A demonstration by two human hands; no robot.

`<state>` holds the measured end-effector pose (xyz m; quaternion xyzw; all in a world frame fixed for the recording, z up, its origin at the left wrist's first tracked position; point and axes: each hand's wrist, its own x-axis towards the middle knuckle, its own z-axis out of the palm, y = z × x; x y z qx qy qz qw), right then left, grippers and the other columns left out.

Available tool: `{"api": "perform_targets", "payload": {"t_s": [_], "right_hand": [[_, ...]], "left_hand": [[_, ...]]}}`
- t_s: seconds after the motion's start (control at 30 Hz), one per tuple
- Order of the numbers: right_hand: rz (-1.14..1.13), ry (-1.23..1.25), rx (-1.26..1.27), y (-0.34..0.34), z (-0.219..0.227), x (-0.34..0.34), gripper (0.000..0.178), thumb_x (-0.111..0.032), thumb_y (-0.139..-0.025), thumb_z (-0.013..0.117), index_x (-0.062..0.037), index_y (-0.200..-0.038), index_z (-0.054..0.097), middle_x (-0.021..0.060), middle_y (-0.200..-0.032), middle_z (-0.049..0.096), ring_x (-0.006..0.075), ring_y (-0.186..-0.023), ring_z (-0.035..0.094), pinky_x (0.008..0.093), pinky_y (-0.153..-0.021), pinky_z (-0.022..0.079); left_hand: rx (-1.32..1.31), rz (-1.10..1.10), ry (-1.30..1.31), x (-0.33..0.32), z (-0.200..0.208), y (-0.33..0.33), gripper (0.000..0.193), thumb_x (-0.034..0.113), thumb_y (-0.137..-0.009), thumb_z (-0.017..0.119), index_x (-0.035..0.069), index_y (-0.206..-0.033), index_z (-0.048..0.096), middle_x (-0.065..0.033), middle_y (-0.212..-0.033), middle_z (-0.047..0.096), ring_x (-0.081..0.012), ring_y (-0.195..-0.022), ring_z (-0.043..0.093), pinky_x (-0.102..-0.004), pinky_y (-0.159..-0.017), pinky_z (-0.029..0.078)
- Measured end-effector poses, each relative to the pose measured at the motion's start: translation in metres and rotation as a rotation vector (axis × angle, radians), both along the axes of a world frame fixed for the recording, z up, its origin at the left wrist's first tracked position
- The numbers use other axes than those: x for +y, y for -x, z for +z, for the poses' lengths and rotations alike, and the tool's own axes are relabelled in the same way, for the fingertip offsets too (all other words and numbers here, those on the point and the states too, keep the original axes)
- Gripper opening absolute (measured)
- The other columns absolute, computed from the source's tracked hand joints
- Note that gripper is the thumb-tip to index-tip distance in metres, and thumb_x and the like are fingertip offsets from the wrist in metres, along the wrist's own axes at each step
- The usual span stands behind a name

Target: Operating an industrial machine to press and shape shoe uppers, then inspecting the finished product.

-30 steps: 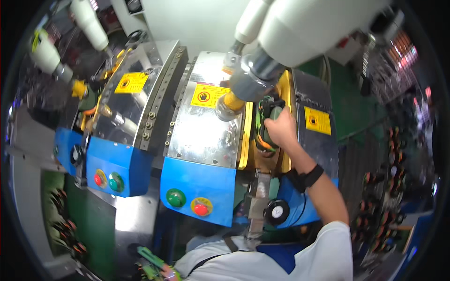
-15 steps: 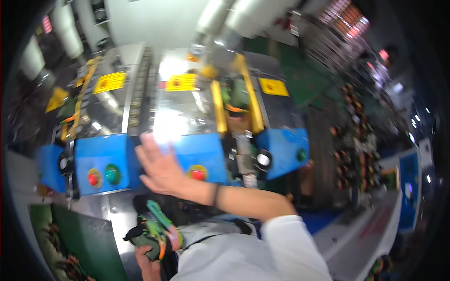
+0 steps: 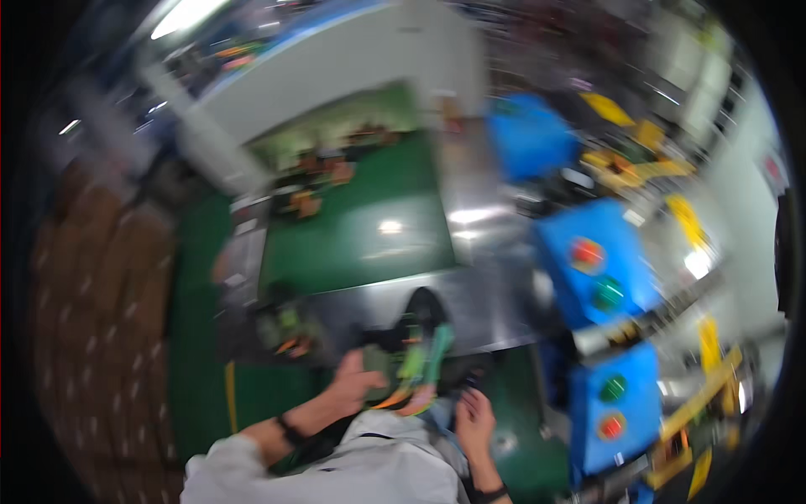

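Observation:
In front of my waist is an olive, neon-green and orange shoe (image 3: 411, 357) with a black end pointing away from me. My left hand (image 3: 357, 382) is closed on its left side, thumb uppermost. To the right of the shoe, my right hand (image 3: 475, 420) is low with its fingers curled at a small dark thing, too blurred to name. Another shoe (image 3: 287, 328) with green and orange parts rests on the metal table edge to the left of my left hand.
A green-topped work table (image 3: 361, 235) with a steel border (image 3: 495, 277) lies ahead, several shoes at its far side. Blue machine boxes (image 3: 600, 260) with red and green buttons line the right, with yellow guards (image 3: 697, 399). Brown stacked cartons (image 3: 101, 319) stand at left.
My view has swung left, so the machines now lie on the right. My right hand has come off the blue machine box and down near my waist. The left hand still holds the shoe.

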<state>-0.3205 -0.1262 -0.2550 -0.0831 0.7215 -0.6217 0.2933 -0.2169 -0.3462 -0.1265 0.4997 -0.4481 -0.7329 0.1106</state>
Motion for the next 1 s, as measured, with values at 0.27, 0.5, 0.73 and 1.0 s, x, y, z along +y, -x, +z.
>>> {"api": "perform_targets", "payload": {"t_s": [0.27,0.5,0.73,1.0], "right_hand": [[0.495,-0.004,-0.110,-0.016,0.053,-0.088,0.070,0.005,-0.076,0.054,-0.0027,-0.142,0.034,0.0180,-0.143,0.041,0.0309,-0.135,0.040,0.0417,-0.107,0.036],[0.352,-0.267,-0.003,-0.107,0.053,-0.225,0.089,-0.013,-0.072,0.073,0.0036,-0.145,0.025,0.0225,-0.143,0.037,0.0343,-0.134,0.036,0.0445,-0.110,0.028],[0.142,-0.148,-0.058,-0.112,0.042,-0.288,0.063,0.003,-0.067,0.058,0.0032,-0.128,0.044,0.0127,-0.117,0.053,0.0221,-0.107,0.053,0.0333,-0.098,0.041],[-0.128,-0.023,-0.228,-0.081,0.162,-0.260,0.061,-0.005,-0.068,0.067,0.0034,-0.124,0.048,0.0131,-0.111,0.060,0.0218,-0.102,0.057,0.0338,-0.096,0.044]], "left_hand": [[-0.104,-0.145,0.679,-0.083,-0.119,-0.095,0.082,0.010,-0.070,0.068,0.000,-0.142,0.030,-0.0217,-0.131,0.048,-0.0343,-0.125,0.046,-0.0371,-0.108,0.034],[-0.453,0.410,0.979,-0.128,-0.059,-0.196,0.087,0.008,-0.075,0.069,-0.003,-0.147,0.020,-0.0233,-0.139,0.037,-0.0325,-0.131,0.038,-0.0363,-0.110,0.029],[-0.319,0.606,0.273,-0.220,-0.115,-0.274,0.057,0.003,-0.074,0.067,-0.005,-0.125,0.043,-0.0075,-0.101,0.060,-0.0181,-0.086,0.058,-0.0331,-0.079,0.049],[0.005,0.013,0.064,-0.271,-0.013,-0.180,0.056,-0.004,-0.071,0.054,-0.002,-0.127,0.048,-0.0119,-0.110,0.058,-0.0247,-0.096,0.062,-0.0361,-0.083,0.053]]}}
